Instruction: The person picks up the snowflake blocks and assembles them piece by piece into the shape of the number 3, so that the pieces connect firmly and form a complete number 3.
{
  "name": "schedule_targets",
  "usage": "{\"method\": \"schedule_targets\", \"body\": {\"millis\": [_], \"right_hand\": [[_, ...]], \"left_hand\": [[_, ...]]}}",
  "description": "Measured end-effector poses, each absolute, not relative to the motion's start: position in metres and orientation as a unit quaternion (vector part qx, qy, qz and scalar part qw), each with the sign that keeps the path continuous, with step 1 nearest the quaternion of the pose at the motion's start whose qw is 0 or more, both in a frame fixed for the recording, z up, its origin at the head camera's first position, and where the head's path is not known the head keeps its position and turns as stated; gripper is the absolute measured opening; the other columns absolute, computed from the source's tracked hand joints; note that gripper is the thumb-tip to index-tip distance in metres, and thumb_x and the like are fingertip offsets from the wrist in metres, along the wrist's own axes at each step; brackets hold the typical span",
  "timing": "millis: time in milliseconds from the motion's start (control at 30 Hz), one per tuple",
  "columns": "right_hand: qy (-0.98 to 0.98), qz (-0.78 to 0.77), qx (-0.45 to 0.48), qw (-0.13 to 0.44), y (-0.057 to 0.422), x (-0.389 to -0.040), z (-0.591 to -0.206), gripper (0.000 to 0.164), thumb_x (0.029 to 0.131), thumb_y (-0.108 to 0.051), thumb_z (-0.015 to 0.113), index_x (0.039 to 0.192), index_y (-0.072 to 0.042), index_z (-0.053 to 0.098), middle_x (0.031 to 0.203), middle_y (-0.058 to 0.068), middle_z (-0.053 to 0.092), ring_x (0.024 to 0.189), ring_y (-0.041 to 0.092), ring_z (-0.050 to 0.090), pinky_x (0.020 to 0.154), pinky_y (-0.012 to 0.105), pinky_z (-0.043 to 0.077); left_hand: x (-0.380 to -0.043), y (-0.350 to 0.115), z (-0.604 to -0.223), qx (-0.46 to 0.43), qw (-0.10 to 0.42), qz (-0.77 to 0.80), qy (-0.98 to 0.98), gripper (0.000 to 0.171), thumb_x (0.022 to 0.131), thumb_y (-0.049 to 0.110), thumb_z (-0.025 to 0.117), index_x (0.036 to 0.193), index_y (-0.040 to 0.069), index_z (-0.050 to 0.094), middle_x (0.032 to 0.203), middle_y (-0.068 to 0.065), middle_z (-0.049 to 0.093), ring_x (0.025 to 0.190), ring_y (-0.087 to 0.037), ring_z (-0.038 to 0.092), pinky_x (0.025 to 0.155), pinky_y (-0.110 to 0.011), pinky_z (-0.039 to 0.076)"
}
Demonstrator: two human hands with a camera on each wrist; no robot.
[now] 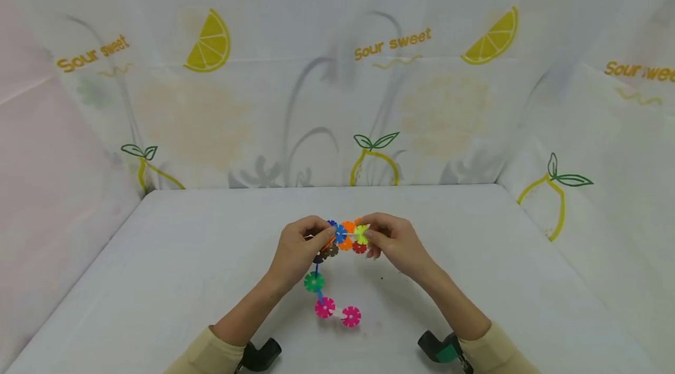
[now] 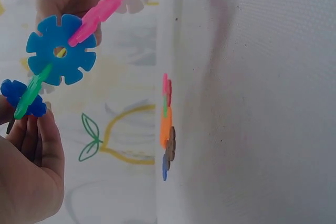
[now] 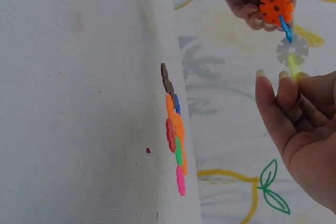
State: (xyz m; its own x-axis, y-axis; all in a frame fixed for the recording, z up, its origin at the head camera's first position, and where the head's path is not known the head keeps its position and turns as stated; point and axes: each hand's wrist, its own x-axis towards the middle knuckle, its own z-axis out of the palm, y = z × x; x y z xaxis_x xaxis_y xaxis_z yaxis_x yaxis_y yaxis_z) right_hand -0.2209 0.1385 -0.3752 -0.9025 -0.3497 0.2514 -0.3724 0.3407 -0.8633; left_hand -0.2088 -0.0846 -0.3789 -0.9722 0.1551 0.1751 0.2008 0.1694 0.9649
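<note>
My left hand (image 1: 302,252) pinches a chain of notched plastic snowflake discs; which disc its fingertips grip is partly hidden. Between the hands run a blue disc (image 1: 340,234), a white disc (image 3: 300,50) and a yellow disc (image 1: 361,235). The thumb and fingers of my right hand (image 1: 396,243) pinch the yellow one, which is slotted into the white disc. An orange disc (image 3: 275,8) sits beside my left fingers in the right wrist view. From the left hand the chain hangs down through a green disc (image 1: 314,282) to two pink discs (image 1: 351,316).
Loose discs, including orange (image 1: 347,226), red (image 1: 360,247) and brown (image 1: 331,250), lie on the white table (image 1: 200,262) behind the hands. A patterned cloth (image 1: 453,128) walls the back and sides. Black wrist devices (image 1: 262,355) show below both forearms.
</note>
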Motion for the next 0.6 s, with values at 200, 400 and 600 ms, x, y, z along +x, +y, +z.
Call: {"method": "schedule_targets", "body": {"millis": [200, 400, 600], "right_hand": [[-0.829, 0.515, 0.217, 0.014, 0.1369, -0.2216, -0.3765, 0.025, 0.097, -0.009, 0.061, 0.121, -0.003, 0.066, 0.083, 0.019, 0.066, 0.061, 0.028, 0.065, 0.063, 0.037, 0.059], [-0.843, 0.501, 0.195, 0.016, 0.1388, -0.2259, -0.3809, 0.02, 0.096, -0.01, 0.062, 0.115, -0.005, 0.069, 0.084, 0.021, 0.066, 0.062, 0.019, 0.064, 0.064, 0.033, 0.057], [-0.851, 0.496, 0.174, 0.001, 0.1397, -0.2268, -0.3828, 0.017, 0.097, -0.012, 0.062, 0.111, -0.006, 0.069, 0.085, 0.021, 0.065, 0.065, 0.019, 0.063, 0.066, 0.034, 0.057]], "left_hand": [[-0.2098, -0.0857, -0.3793, -0.11, 0.04, -0.623, -0.773, 0.014, 0.095, 0.019, 0.066, 0.091, 0.007, 0.07, 0.087, -0.013, 0.066, 0.079, -0.032, 0.067, 0.065, -0.024, 0.056], [-0.2109, -0.0856, -0.3795, -0.104, 0.047, -0.614, -0.781, 0.012, 0.095, 0.018, 0.067, 0.089, 0.009, 0.07, 0.085, -0.01, 0.065, 0.076, -0.029, 0.065, 0.063, -0.022, 0.054], [-0.2124, -0.0859, -0.3811, -0.101, 0.048, -0.611, -0.784, 0.011, 0.095, 0.017, 0.066, 0.089, 0.008, 0.07, 0.083, -0.011, 0.065, 0.075, -0.032, 0.066, 0.062, -0.022, 0.055]]}}
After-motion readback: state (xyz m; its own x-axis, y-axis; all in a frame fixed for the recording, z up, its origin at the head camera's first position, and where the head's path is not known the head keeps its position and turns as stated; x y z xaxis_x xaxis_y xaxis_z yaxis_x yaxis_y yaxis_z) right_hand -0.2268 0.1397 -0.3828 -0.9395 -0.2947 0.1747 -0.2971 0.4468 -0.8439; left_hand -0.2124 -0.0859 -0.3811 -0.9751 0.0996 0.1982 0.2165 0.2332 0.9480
